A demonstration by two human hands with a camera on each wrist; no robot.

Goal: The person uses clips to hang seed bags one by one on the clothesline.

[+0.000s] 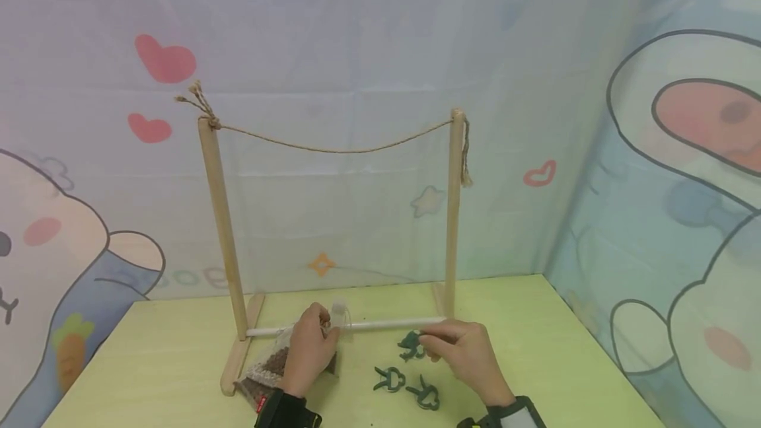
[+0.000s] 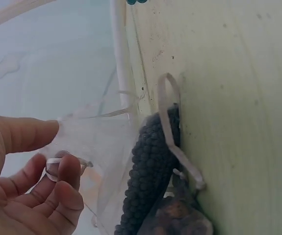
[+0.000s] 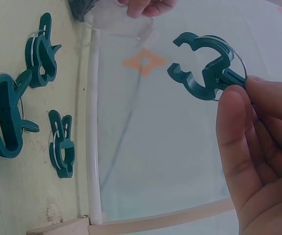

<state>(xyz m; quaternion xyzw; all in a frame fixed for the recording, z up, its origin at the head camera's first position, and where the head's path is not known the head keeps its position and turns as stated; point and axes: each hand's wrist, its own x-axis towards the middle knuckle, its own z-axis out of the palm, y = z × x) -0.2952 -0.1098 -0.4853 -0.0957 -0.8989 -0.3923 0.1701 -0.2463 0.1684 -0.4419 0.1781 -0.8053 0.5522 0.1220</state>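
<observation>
One green clip (image 3: 207, 71), pinched open in the right hand (image 1: 470, 356) just right of the clear seed bag (image 2: 131, 166) that the left hand (image 1: 309, 352) gripped by its top, risked springing loose if thumb pressure slackened.

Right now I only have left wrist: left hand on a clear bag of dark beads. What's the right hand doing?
Observer: The right hand pinches a green clip, held up off the table.
Operator: Other clips?
Observer: Three spare clips lie on the table beside the white rod.
Operator: Where's the bag sitting?
Observer: The bag lies by the left foot of a wooden frame strung with slack twine.
</observation>
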